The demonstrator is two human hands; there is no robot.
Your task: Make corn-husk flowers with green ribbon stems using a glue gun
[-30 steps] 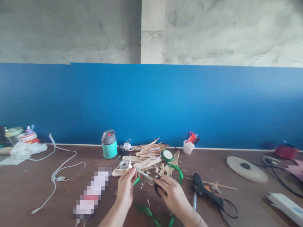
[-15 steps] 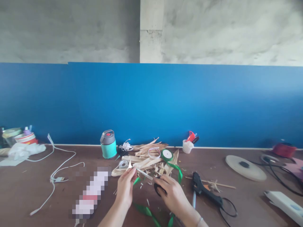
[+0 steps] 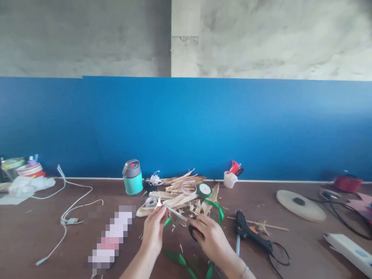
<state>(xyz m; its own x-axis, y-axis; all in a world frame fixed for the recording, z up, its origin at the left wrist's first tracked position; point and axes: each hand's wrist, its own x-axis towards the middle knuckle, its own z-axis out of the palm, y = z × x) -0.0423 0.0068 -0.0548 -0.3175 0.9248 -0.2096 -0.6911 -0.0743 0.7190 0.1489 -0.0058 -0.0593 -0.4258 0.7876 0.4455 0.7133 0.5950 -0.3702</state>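
Scissors (image 3: 178, 214) with black handles are in my right hand (image 3: 209, 233), their blades pointing left to the fingertips of my left hand (image 3: 155, 228). My left hand pinches a small pale piece of husk (image 3: 159, 201) by the blade tips. Behind both hands lies a pile of dry husks (image 3: 181, 200) with pale scraps around it. A green ribbon spool (image 3: 204, 190) and a clear tape roll (image 3: 189, 187) rest on the pile, and a smaller tape roll (image 3: 151, 202) sits at its left. Green ribbon (image 3: 177, 257) trails between my forearms.
A black glue gun (image 3: 252, 234) lies right of my right hand, near a thin stick. Farther right are a round lid (image 3: 300, 205) and a white power strip (image 3: 348, 254). A teal container (image 3: 133, 182), white cup (image 3: 230, 179) and white cables (image 3: 65, 217) stand or lie behind and left.
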